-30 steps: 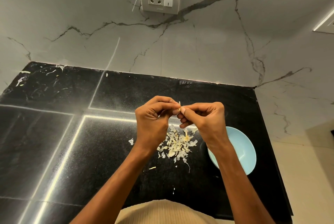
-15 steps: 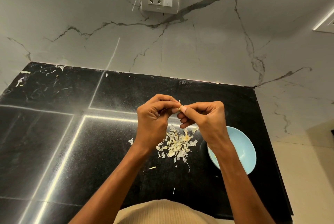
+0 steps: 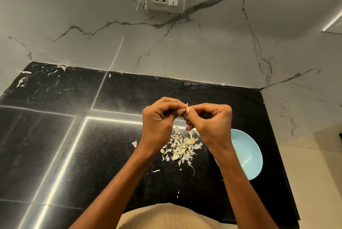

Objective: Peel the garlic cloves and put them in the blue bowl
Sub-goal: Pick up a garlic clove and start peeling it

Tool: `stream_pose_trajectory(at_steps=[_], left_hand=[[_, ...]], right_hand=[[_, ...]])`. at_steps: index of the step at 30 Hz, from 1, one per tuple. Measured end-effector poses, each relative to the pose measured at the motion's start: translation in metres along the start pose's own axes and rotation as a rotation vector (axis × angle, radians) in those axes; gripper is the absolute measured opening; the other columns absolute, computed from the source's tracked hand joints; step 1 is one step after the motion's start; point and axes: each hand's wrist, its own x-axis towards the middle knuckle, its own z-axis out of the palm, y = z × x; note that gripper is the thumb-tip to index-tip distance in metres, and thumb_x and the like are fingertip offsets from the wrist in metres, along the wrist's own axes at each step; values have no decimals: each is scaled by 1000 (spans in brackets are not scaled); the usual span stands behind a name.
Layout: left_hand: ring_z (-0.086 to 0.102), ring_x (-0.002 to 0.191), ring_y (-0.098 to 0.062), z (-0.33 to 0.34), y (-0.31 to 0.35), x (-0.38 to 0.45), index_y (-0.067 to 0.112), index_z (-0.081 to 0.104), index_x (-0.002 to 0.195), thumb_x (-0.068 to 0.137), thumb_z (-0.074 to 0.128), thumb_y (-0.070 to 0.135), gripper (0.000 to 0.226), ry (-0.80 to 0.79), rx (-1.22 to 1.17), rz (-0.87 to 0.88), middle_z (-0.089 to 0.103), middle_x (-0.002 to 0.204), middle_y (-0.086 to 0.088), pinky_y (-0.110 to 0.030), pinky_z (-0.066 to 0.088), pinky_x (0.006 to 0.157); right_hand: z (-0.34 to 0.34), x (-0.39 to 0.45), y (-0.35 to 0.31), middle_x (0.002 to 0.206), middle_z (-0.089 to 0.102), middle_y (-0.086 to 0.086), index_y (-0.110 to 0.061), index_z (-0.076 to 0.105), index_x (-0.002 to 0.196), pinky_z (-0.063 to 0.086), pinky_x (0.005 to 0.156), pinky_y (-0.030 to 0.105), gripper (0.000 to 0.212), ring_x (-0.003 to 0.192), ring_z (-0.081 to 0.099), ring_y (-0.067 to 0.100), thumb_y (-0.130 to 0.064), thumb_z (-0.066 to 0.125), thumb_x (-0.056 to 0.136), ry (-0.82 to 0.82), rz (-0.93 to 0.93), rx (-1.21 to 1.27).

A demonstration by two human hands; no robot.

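Black stone counter (image 3: 55, 145) under a marble wall. Both my left hand (image 3: 159, 123) and right hand (image 3: 212, 125) pinch one garlic clove (image 3: 186, 110) above the peel pile (image 3: 182, 145), beside the blue bowl (image 3: 248, 154). It is small, light and slippery, so I hold its ends. Compared to before, my hands have hardly moved.

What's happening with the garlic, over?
Both hands, left and right, pinching one garlic clove. Blue bowl beside peel pile. Nothing blocking.

Left hand (image 3: 159, 119) and right hand (image 3: 212, 123) raised, fingers curled, fingertips meeting; forearms converging.
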Motion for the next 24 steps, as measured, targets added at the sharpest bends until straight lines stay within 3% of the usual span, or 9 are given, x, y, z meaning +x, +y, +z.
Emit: stream_pose_trajectory(at_steps=[7,14,19,24], left_hand=[[74,91,-24,5,10,-4,0,73,97,87,69,2,11,15,-308,-268,75,94,-10,-28,58,81],[72,87,-25,3,13,-1,1,72,95,85,64,15,19,140,-545,-424,75,94,-13,-30,58,80],[68,81,-19,1,12,1,6,73,96,82,65,18,20,166,-580,-481,72,85,-6,-28,58,77],[70,82,-21,1,11,-1,5,71,102,94,58,13,17,130,-532,-531,73,88,-9,-30,60,76]], right_hand=[[1,1,3,70,74,-2,-14,78,82,58,48,28,11,55,71,20,-4,79,86,41,-36,-61],[-3,1,6,67,73,-4,-16,76,79,57,48,26,21,52,69,20,3,75,87,44,-11,-1],[-8,3,9,66,73,3,-12,77,78,58,49,30,18,54,68,22,0,72,90,4,56,26],[-9,3,12,65,71,0,-16,76,73,57,50,29,24,59,69,22,-23,67,94,-67,102,-79]])
